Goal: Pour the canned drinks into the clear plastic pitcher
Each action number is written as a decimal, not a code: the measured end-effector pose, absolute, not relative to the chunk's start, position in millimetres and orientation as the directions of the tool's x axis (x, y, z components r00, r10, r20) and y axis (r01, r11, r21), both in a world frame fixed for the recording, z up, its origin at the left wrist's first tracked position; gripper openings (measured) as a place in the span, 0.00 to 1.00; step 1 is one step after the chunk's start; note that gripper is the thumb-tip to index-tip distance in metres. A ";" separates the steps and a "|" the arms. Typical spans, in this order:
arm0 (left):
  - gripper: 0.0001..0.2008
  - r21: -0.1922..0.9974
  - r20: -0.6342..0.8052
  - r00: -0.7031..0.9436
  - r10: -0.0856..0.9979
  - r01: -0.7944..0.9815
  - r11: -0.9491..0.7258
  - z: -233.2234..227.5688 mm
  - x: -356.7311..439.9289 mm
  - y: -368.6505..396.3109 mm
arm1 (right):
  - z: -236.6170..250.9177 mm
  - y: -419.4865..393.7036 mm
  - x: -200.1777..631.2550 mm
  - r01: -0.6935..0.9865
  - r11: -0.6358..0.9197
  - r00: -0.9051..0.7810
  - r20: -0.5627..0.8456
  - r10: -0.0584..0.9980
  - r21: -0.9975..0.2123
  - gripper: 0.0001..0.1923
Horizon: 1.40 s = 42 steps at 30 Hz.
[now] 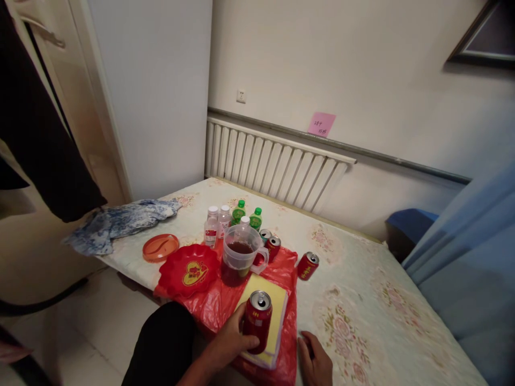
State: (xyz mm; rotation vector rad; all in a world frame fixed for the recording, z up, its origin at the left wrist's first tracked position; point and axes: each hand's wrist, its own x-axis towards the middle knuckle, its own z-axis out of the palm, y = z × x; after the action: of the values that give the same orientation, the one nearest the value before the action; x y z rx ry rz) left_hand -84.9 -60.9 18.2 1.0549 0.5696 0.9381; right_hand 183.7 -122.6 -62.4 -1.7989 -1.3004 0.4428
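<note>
Left hand (228, 342), fingers clamped around 1 red drink can (258, 324) over yellow paper (277, 316); right hand (316, 360), fingers slightly apart, on worktop (354, 279).

The worktop (378, 343) is covered with a pale, flower-printed cloth. At its left end, blue-and-white fabric (129, 222) is laid in folds, partly draped over the edge, and nearer and to the right of it a round orange dish (161, 247) is set down. A red plastic bag (288, 268) is spread across the near middle. White-capped bottles (211, 236) and green-capped bottles (238, 214) are stood beyond it, and a red can (308, 266) is placed just to its right.
</note>
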 end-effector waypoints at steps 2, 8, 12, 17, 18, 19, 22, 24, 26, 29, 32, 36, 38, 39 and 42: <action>0.39 0.907 0.033 0.512 0.858 -0.376 0.189 18.8 -85.8 -61.2 | -62.3 -122.6 183.7 0.596 -0.102 0.397 0.182 0.899 -0.796 0.24; 0.39 0.912 0.016 0.507 0.862 -0.361 0.195 20.2 -88.4 -60.5 | -59.6 -123.1 183.1 0.596 -0.115 0.404 0.173 0.898 -0.795 0.25; 0.39 0.913 -0.001 0.504 0.863 -0.352 0.207 22.2 -88.9 -60.7 | -59.2 -123.3 182.7 0.595 -0.110 0.406 0.179 0.896 -0.796 0.25; 0.41 0.914 -0.021 0.496 0.868 -0.342 0.218 17.6 -89.3 -60.3 | -59.9 -124.3 182.9 0.604 -0.112 0.402 0.181 0.897 -0.789 0.24; 0.41 0.914 -0.020 0.496 0.868 -0.343 0.217 15.9 -89.3 -60.1 | -59.9 -124.4 182.7 0.605 -0.113 0.401 0.179 0.898 -0.788 0.24; 0.42 0.913 -0.016 0.497 0.868 -0.347 0.216 14.2 -89.3 -59.8 | -59.8 -124.5 182.6 0.605 -0.115 0.401 0.177 0.899 -0.788 0.24; 0.43 0.907 0.008 0.506 0.862 -0.367 0.207 10.2 -88.9 -59.3 | -60.2 -124.1 182.4 0.604 -0.122 0.401 0.168 0.901 -0.788 0.24; 0.43 0.905 0.019 0.507 0.862 -0.375 0.200 9.1 -88.7 -59.3 | -61.1 -123.9 182.7 0.606 -0.122 0.400 0.168 0.901 -0.786 0.24; 0.43 0.908 0.014 0.505 0.863 -0.369 0.201 9.6 -88.7 -59.4 | -62.5 -124.0 183.4 0.610 -0.118 0.397 0.174 0.901 -0.783 0.24; 0.43 0.915 -0.005 0.502 0.865 -0.346 0.206 11.9 -89.0 -59.7 | -64.3 -124.1 184.4 0.612 -0.116 0.396 0.176 0.901 -0.782 0.25; 0.42 0.919 -0.013 0.502 0.865 -0.335 0.208 14.1 -89.0 -60.0 | -64.9 -123.6 184.4 0.610 -0.108 0.393 0.182 0.901 -0.785 0.24; 0.43 0.917 -0.008 0.505 0.863 -0.341 0.208 14.8 -88.5 -60.7 | -61.5 -123.6 181.4 0.603 -0.092 0.403 0.203 0.892 -0.793 0.24; 0.43 0.917 -0.012 0.500 0.866 -0.341 0.210 15.1 -88.7 -61.1 | -57.6 -124.5 179.5 0.592 -0.085 0.408 0.206 0.889 -0.802 0.23; 0.43 0.916 -0.011 0.499 0.867 -0.342 0.208 15.6 -88.9 -61.3 | -54.9 -125.0 178.8 0.584 -0.087 0.414 0.203 0.887 -0.807 0.23; 0.41 0.912 -0.001 0.505 0.863 -0.353 0.207 18.7 -90.3 -62.2 | -42.7 -123.2 178.9 0.551 -0.105 0.468 0.202 0.861 -0.828 0.23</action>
State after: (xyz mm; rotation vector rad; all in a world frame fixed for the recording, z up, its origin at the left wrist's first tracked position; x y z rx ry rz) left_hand -90.3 -62.2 18.7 1.0384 0.5966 0.9203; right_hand 178.9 -123.2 -42.7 -1.7831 -1.2007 0.4168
